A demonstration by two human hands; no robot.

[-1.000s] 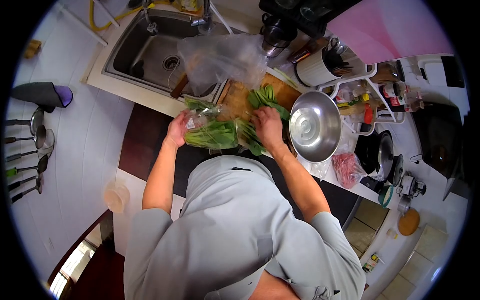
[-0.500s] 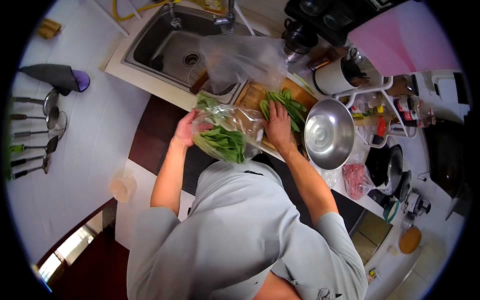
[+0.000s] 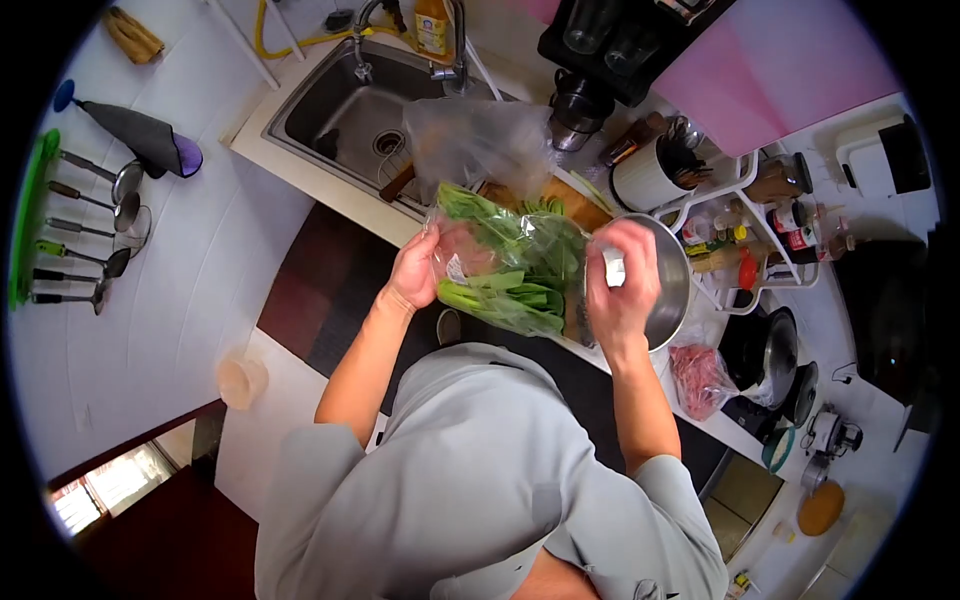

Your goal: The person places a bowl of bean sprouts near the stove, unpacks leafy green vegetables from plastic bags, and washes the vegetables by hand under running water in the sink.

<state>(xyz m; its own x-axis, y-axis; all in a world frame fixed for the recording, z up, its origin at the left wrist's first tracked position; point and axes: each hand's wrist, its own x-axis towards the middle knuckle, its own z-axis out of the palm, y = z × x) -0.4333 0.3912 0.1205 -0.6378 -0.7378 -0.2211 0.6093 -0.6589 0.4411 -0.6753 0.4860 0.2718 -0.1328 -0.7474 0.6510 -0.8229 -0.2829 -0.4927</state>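
Note:
A clear plastic bag of leafy greens [image 3: 515, 300] hangs between my hands over the counter's front edge. My left hand [image 3: 415, 268] grips the bag's left end. At its right end, my right hand [image 3: 622, 285] is curled closed on the bag's edge, with a small white patch showing between the fingers. Behind the bag, more greens [image 3: 540, 206] lie on the wooden cutting board [image 3: 578, 206], mostly hidden. The steel bowl [image 3: 668, 290] stands partly behind my right hand.
The sink [image 3: 340, 100] is at the upper left, with an empty-looking clear bag [image 3: 470, 140] by its right edge. A bag of reddish meat [image 3: 700, 380], a black pan [image 3: 765, 350] and a white bottle rack [image 3: 735, 200] stand on the right.
My right hand has left the greens on the board and closed on the bag's right side. The bag has been lifted and stretched out between both hands. The view has shifted.

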